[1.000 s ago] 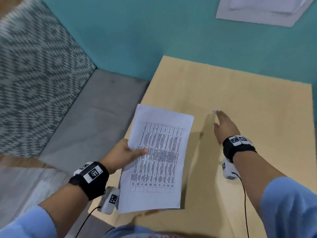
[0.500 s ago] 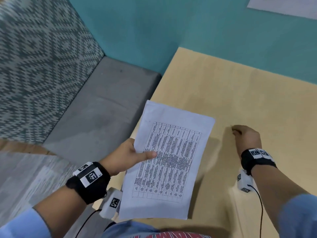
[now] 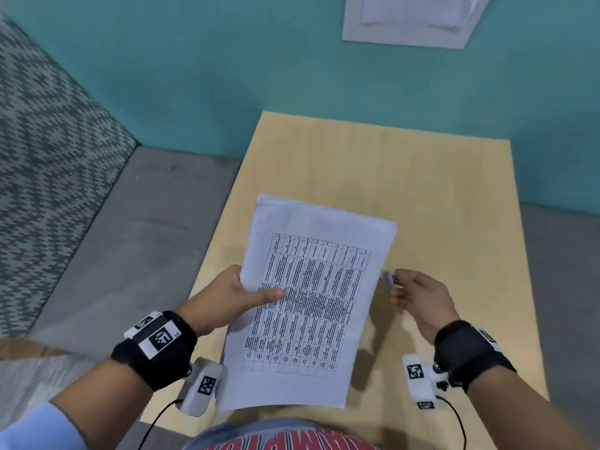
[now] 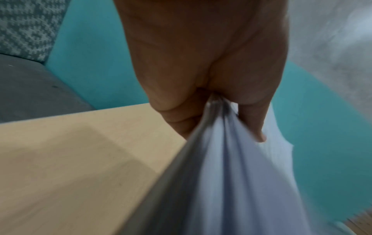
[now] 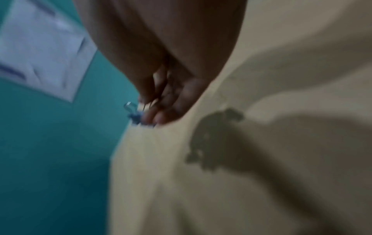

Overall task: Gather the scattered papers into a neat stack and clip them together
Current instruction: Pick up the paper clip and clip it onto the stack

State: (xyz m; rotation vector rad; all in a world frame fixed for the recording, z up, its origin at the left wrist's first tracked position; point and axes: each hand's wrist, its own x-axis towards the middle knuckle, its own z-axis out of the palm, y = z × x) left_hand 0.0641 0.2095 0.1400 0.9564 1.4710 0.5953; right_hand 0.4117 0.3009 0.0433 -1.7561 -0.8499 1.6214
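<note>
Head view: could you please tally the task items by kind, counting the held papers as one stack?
Paper stack: 1, gripped by the left hand
Clip: 1, pinched by the right hand
Total: 2

There was one stack of papers (image 3: 311, 297), one blue clip (image 3: 389, 279), one desk (image 3: 438, 196), and two hands.

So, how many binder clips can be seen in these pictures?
1. A small blue binder clip is pinched in the right hand, beside the right edge of the white printed paper stack. Others may be hidden.
</note>
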